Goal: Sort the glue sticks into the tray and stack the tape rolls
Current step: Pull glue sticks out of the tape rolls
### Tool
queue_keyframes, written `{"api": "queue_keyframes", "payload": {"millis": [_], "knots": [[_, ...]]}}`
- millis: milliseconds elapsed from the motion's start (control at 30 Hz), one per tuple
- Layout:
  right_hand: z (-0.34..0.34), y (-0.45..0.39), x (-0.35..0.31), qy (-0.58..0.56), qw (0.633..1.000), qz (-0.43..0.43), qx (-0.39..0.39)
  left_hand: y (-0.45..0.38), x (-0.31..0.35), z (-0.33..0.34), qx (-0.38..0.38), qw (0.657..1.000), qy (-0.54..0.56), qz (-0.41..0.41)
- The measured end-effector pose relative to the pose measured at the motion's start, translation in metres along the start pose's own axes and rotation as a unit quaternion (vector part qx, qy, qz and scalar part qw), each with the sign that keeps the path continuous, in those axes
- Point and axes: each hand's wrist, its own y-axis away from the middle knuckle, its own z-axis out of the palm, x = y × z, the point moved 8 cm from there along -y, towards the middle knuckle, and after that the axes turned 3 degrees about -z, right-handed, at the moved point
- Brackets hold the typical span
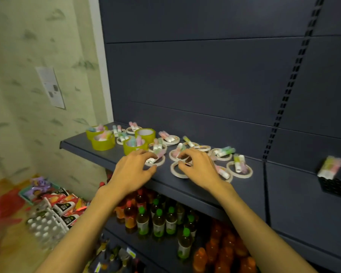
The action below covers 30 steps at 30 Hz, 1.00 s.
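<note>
left hand (135, 170): forearm extended, fingers spread, loosely curled, palm down | right hand (200, 168): beside it, fingertips bunched in a pinching grip

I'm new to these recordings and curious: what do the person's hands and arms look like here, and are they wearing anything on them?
Two bare arms reach in from the bottom of the view. No sleeves show; both forearms are uncovered as far as the frame goes. The left hand and right hand wear no gloves, and no rings, watch or bracelet can be seen on the wrists or fingers. No cables, markers or straps are attached.
</note>
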Motion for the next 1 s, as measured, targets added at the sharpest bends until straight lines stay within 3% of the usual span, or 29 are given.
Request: {"api": "queue_keyframes", "payload": {"millis": [233,467,733,1000], "knots": [[0.057,-0.046,-0.034,0.016,1.0,0.002,-0.017,-0.013,-0.084,-0.008,-0.018,1.0,0.009,-0.024],[0.092,-0.096,-0.028,0.008,1.0,0.027,-0.001,-0.063,-0.135,0.001,-0.024,0.999,0.02,-0.018],[0.092,-0.13,0.014,0.045,0.996,0.074,0.029,-0.115,-0.114,0.042,-0.036,0.997,-0.007,0.068],[0.075,-0.108,0.042,0.076,0.986,0.142,0.048,-0.13,-0.083,0.077,-0.034,0.987,-0.044,0.15]]}}
